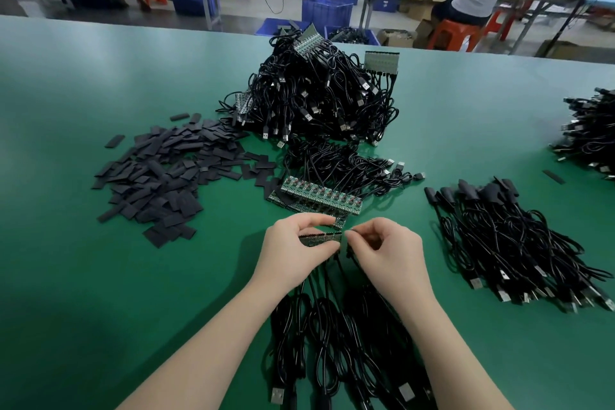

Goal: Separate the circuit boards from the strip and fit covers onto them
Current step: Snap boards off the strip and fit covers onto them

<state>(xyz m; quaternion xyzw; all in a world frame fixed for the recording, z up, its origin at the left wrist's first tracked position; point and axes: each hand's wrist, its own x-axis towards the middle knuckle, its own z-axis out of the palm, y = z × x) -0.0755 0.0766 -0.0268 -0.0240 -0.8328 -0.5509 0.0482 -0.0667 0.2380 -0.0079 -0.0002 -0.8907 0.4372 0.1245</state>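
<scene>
Circuit board strip (320, 238) sits low over the green desk (100, 276), pinched in the left hand (294, 251); the right hand (387, 251) pinches its end board. Covered cables (512, 243) lie right; loose covers (166, 173) and a big uncovered pile (319, 93) remain.
</scene>
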